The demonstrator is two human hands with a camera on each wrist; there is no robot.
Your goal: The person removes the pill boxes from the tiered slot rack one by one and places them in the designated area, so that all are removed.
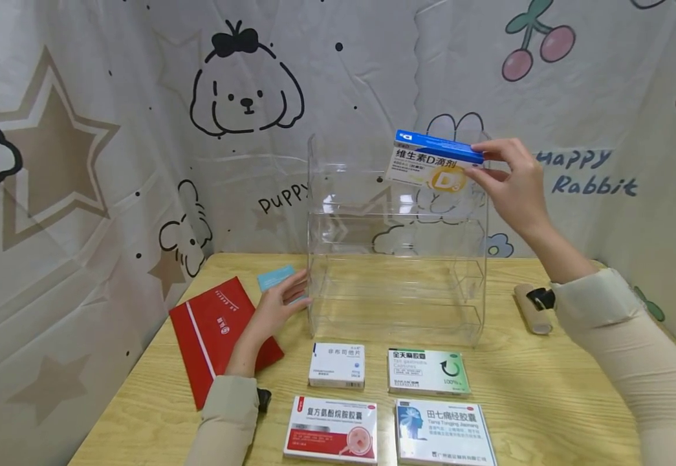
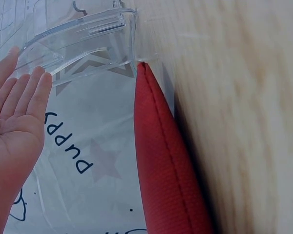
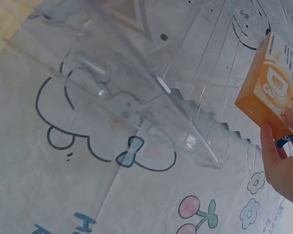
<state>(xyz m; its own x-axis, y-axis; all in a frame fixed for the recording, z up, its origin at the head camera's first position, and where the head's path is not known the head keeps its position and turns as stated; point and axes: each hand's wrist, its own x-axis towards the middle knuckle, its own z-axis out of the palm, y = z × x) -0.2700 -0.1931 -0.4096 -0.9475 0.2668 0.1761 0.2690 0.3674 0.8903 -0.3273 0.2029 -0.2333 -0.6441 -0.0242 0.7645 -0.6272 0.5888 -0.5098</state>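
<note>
A clear acrylic tiered rack (image 1: 396, 291) stands upright on the wooden table. Up at its top tier, my right hand (image 1: 515, 184) pinches a blue, white and orange vitamin D drops box (image 1: 433, 162) by its right end. The right wrist view shows the box's orange side (image 3: 268, 92) above the rack's slanted side edge. My left hand (image 1: 270, 307) is beside the rack's left side wall, fingers extended; in the left wrist view its fingertips (image 2: 45, 80) are at the clear plastic. Whether they press on it I cannot tell.
In front of the rack lie a white medicine box (image 1: 336, 366), a green-and-white one (image 1: 427, 372), a red-and-white one (image 1: 330, 428) and a blue-and-white one (image 1: 445, 432). A red pouch (image 1: 215, 330) and a light blue packet (image 1: 275, 277) lie left; a beige roll (image 1: 532, 309) lies right.
</note>
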